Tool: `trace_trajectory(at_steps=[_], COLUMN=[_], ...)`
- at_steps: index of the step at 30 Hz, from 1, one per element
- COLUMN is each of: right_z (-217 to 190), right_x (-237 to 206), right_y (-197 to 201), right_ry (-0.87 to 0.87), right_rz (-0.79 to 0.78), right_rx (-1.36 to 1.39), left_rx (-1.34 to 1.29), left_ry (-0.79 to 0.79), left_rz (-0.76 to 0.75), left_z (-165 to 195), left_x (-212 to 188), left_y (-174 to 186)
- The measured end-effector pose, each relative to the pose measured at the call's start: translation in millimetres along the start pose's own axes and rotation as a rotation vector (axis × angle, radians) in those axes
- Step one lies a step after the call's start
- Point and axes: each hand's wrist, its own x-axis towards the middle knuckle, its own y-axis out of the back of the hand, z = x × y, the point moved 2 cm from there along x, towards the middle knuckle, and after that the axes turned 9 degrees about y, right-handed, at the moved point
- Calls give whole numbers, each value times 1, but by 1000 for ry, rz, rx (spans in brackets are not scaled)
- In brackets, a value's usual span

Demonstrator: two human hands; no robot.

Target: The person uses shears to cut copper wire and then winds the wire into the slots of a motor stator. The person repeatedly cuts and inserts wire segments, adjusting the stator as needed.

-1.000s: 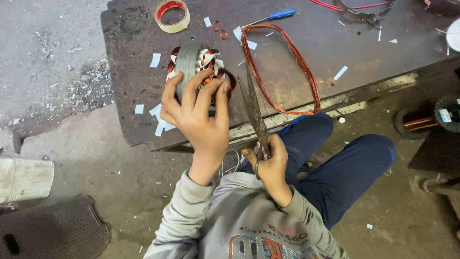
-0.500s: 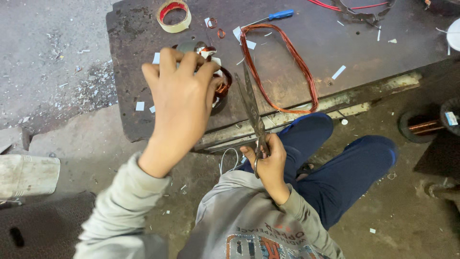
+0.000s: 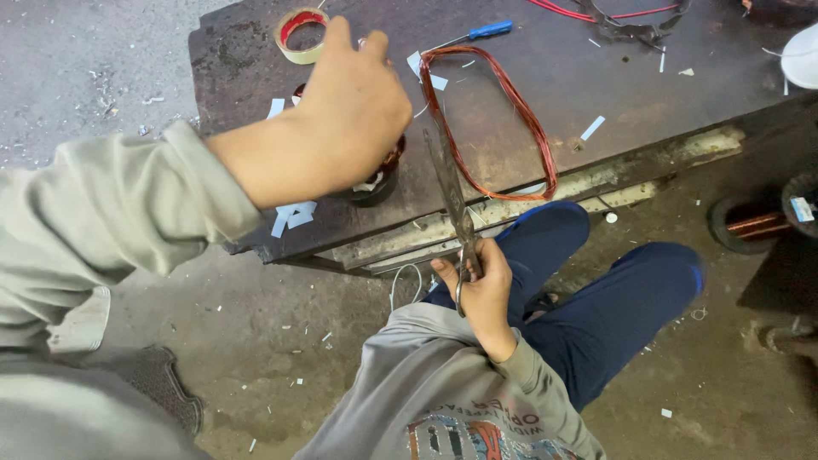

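While the left hand [image 3: 354, 111] covers the motor winding [image 3: 375, 175]:
Left hand: fingers curled loosely, grip unclear, directly above winding.
Right hand [image 3: 481, 285]: clasps scissors [image 3: 450, 192], blades pointing toward the winding's right side.
Nearer hand: left.

The dark surface [image 3: 596, 94] looks like worn, rusty metal, matt and scuffed. That long loop of copper-coloured wire [image 3: 503, 111] has a glossy enamel sheen. The long scissors [image 3: 452, 196] are dull grey metal, pretty tarnished. The tan roll of tape [image 3: 300, 34] looks shiny plastic. The grey sleeve [image 3: 111, 204] is soft matt cloth, and the floor [image 3: 85, 68] is rough concrete.
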Motion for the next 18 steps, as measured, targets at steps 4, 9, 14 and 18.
trace_trajectory(at_steps=[4, 9, 14, 18], right_z=[3, -3, -16, -27], right_x=[2, 8, 16, 23], right_y=[0, -7, -15, -20], right_ry=[-7, 60, 127, 56], right_rz=[10, -14, -12, -56], right_rx=[25, -127, -107, -15], left_rx=[-275, -795, -1070, -1256], left_ry=[38, 173, 403, 523], left_rz=[128, 154, 308, 261], left_z=[-15, -12, 1, 7], left_x=[1, -5, -12, -17], left_y=[-16, -36, -38, -34])
